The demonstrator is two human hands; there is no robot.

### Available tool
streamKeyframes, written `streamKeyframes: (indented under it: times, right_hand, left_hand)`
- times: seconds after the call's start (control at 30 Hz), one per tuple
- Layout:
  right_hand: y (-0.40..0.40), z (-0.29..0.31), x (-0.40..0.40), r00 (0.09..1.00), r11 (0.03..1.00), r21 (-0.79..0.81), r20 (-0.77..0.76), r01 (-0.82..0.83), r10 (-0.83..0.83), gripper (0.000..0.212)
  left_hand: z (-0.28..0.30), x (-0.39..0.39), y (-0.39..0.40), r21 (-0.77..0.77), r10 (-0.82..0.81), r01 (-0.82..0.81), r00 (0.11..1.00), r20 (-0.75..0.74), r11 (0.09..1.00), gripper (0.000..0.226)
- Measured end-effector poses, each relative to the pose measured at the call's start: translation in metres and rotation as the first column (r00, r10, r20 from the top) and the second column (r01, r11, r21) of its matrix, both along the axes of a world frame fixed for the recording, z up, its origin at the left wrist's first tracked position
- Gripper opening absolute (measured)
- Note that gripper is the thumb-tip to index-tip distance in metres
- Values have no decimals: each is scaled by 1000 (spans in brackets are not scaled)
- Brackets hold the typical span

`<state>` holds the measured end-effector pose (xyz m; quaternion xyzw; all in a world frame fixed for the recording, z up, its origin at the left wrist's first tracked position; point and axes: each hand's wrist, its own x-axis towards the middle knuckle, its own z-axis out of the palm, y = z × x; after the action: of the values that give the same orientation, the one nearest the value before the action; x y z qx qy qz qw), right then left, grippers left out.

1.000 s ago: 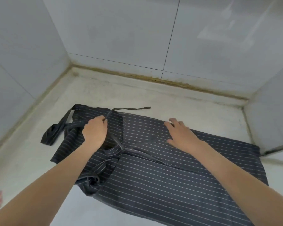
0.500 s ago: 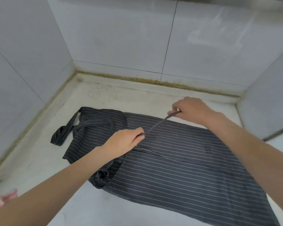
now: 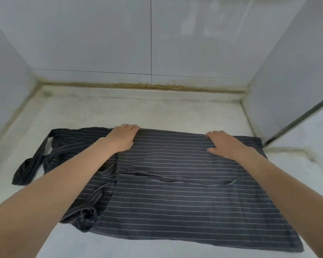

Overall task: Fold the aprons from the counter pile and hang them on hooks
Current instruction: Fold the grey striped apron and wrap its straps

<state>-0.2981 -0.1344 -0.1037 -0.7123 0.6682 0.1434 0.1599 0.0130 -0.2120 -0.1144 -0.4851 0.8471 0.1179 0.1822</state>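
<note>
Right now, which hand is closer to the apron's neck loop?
The left hand, resting on the apron beside the bib; the neck loop trails off left, far from the right hand.

Your left hand (image 3: pixel 123 137) and right hand (image 3: pixel 224 144) lie over the far edge of the apron (image 3: pixel 185 202), so you cannot tell whether the fingertips curl round the cloth or lie flat on it. Your forearms cover parts of the striped fabric, and both run out of the picture at the bottom. The bunched tie (image 3: pixel 83 215) at the near left is too crumpled to trace. The desk (image 3: pixel 138 112) is cut off along the lower edge.
</note>
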Motion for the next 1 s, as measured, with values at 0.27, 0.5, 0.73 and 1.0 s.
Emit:
streamKeyframes:
  times: [0.27, 0.5, 0.73, 1.0]
  right_hand:
    - [-52, -34, -22, 995, 988, 150, -98, 41, -26, 58]
    - [-44, 24, -31, 999, 1000, -15, -50, 18, -19, 18]
    - [47, 61, 1, 979, 995, 60, -185, -80, 90, 18]
    - [128, -41, 21, 889, 998, 57, -455, -20, 44, 47]
  left_hand:
    - [-21, 6, -42, 0, 56, -56, 994, 96, 998, 38]
    - [28, 22, -33, -367, 13, -32, 998, -54, 930, 18]
    - [46, 58, 54, -611, -248, 137, 964, -100, 780, 33]
    - [-27, 57, 124, -253, -143, 216, 950, 277, 943, 35]
